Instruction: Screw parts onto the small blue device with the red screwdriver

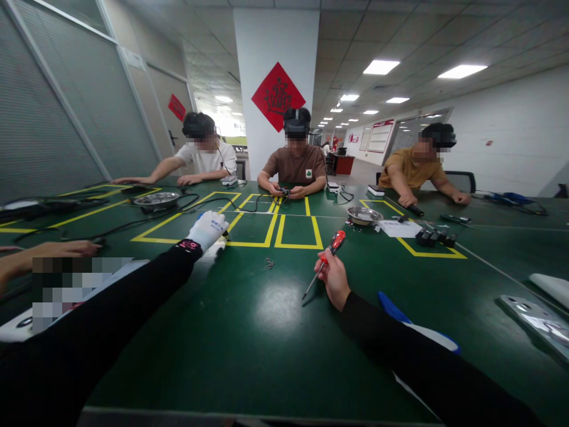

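My left hand, in a white glove, reaches out over the yellow tape on the green table. Its fingers are bent round something dark and small that I cannot make out. My right hand is bare and holds a red and black screwdriver, its shaft slanting down to the left with the tip close above or at the tabletop. Between the hands, a small pile of screws lies on the table. A blue and white object, perhaps a glove, lies beside and partly behind my right forearm.
Metal bowls stand left and right. Black parts sit beside a paper on the right. Cables cross the left side. Three people sit opposite; another person's hand rests at left. A metallic plate lies far right.
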`<state>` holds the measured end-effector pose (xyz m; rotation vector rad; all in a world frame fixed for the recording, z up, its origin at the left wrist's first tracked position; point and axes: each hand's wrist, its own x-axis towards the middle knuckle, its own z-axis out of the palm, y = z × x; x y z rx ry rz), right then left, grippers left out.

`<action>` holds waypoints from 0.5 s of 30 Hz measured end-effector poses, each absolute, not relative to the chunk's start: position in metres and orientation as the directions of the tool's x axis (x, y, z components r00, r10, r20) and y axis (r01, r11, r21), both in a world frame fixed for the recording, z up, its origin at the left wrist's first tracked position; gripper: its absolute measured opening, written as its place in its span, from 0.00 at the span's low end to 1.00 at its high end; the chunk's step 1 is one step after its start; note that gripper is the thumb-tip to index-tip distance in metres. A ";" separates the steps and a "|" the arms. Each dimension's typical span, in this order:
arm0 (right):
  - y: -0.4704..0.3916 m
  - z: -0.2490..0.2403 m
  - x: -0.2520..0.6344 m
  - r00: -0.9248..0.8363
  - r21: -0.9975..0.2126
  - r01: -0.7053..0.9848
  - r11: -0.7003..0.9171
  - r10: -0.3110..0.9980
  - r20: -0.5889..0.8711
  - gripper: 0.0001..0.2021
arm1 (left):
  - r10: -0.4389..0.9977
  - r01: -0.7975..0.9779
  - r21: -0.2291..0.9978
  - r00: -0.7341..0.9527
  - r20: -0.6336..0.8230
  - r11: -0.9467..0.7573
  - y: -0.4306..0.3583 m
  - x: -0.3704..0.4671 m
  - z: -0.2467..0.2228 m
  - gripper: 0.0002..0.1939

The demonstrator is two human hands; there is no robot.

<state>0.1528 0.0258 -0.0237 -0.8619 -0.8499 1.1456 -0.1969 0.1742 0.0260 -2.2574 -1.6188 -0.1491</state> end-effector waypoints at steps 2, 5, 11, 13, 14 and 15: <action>0.026 -0.024 0.153 0.197 -0.899 -0.396 0.189 0.973 0.118 0.18 | 0.889 0.931 -0.215 0.350 0.295 -0.295 0.174 -0.192 0.027 0.08; 0.027 -0.025 0.154 0.192 -0.899 -0.396 0.187 0.974 0.118 0.18 | 0.882 0.925 -0.205 0.370 0.290 -0.321 0.170 -0.185 0.027 0.09; 0.027 -0.026 0.153 0.193 -0.895 -0.405 0.185 0.975 0.114 0.18 | 0.882 0.934 -0.175 0.353 0.312 -0.312 0.163 -0.181 0.031 0.10; 0.027 -0.026 0.153 0.193 -0.894 -0.408 0.186 0.974 0.114 0.18 | 0.883 0.942 -0.151 0.334 0.331 -0.300 0.163 -0.181 0.037 0.09; 0.027 -0.026 0.153 0.194 -0.893 -0.409 0.186 0.974 0.114 0.18 | 0.882 0.947 -0.135 0.321 0.346 -0.292 0.162 -0.179 0.042 0.08; 0.027 -0.025 0.153 0.196 -0.892 -0.412 0.186 0.974 0.112 0.18 | 0.879 0.952 -0.118 0.306 0.366 -0.282 0.159 -0.176 0.046 0.07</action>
